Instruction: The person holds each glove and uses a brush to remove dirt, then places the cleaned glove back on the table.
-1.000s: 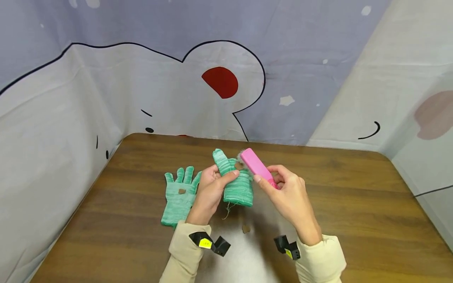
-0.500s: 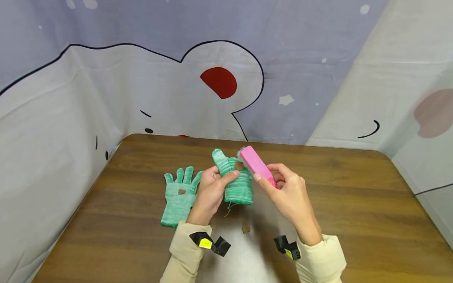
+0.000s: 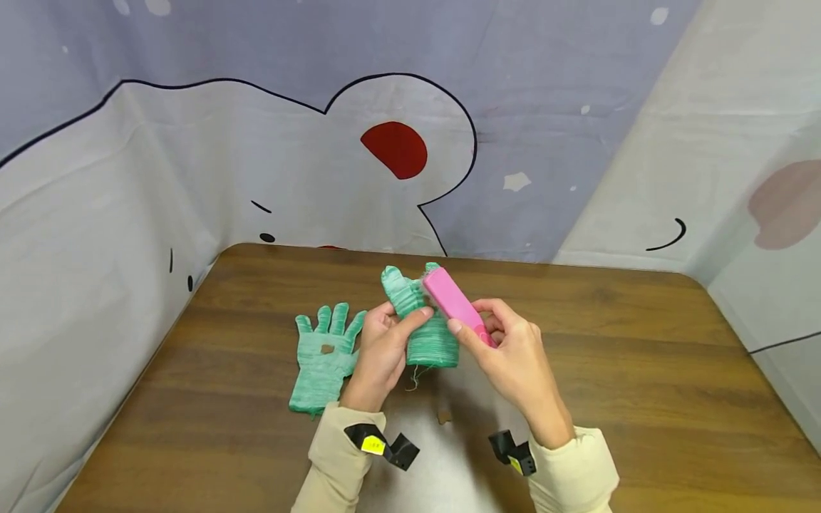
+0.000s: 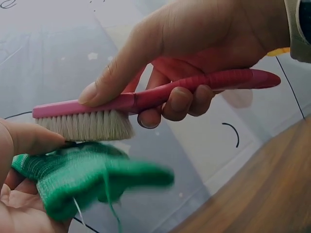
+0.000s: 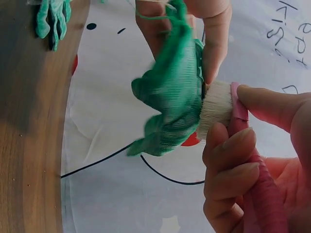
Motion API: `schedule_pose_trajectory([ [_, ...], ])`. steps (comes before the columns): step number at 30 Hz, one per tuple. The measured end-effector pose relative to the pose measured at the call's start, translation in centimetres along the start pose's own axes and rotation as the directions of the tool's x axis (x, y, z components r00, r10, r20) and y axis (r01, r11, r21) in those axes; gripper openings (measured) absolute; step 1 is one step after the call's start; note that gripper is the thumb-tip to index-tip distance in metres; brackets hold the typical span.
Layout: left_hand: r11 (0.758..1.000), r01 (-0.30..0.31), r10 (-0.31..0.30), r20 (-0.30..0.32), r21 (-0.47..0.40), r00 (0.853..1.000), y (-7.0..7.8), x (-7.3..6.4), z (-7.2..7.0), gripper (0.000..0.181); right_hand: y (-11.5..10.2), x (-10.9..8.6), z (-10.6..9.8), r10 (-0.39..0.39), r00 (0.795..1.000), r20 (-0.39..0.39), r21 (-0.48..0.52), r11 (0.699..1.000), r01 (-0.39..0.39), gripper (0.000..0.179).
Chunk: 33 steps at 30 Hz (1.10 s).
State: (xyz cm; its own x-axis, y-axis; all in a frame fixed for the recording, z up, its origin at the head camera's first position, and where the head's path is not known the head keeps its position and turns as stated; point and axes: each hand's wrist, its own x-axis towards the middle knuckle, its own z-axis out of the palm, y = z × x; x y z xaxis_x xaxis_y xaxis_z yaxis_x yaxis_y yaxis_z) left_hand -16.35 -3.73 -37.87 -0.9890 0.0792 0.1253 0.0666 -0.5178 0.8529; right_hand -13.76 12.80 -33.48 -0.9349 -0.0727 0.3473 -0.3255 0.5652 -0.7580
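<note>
My left hand grips a green knitted glove by its side, thumb across the front, above the table. Loose threads hang from the cuff. In my right hand is a pink brush, its thumb along the back of the head and fingers curled round the handle. Pale bristles meet the glove close to my left thumb tip, as the right wrist view also shows. The brush head covers part of the glove's front in the head view.
A second green glove lies flat on the wooden table to the left, a small brown piece on its palm. Another brown piece lies on the table below my hands. A printed cloth hangs behind the table.
The brush has moved left and slightly down over the held glove, covering the brown patch seen on it before. My left hand keeps its grip with little movement.
</note>
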Motion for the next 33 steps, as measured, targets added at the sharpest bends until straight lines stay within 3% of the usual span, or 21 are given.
schedule_pose_trajectory([
  [8,0.999,-0.018,0.018,0.015,-0.043,1.000,-0.07,0.04,0.00,0.043,0.13,-0.01,0.00,0.009,1.000,0.005,0.015,1.000,-0.009,0.033],
  [19,0.999,0.003,-0.003,-0.011,-0.032,1.000,0.09,-0.07,0.01,0.037,0.22,0.01,0.11,0.005,1.000,0.015,0.016,1.000,-0.005,0.033],
  [28,0.999,0.031,-0.033,-0.034,-0.031,0.999,-0.08,0.04,0.03,0.033,0.03,0.01,-0.16,0.058,0.997,-0.049,-0.022,0.998,-0.059,0.035],
  [33,0.999,0.037,-0.039,-0.062,-0.038,0.997,0.08,0.16,-0.14,0.032,0.15,0.14,-0.65,0.066,0.984,-0.163,-0.010,0.998,-0.068,0.035],
])
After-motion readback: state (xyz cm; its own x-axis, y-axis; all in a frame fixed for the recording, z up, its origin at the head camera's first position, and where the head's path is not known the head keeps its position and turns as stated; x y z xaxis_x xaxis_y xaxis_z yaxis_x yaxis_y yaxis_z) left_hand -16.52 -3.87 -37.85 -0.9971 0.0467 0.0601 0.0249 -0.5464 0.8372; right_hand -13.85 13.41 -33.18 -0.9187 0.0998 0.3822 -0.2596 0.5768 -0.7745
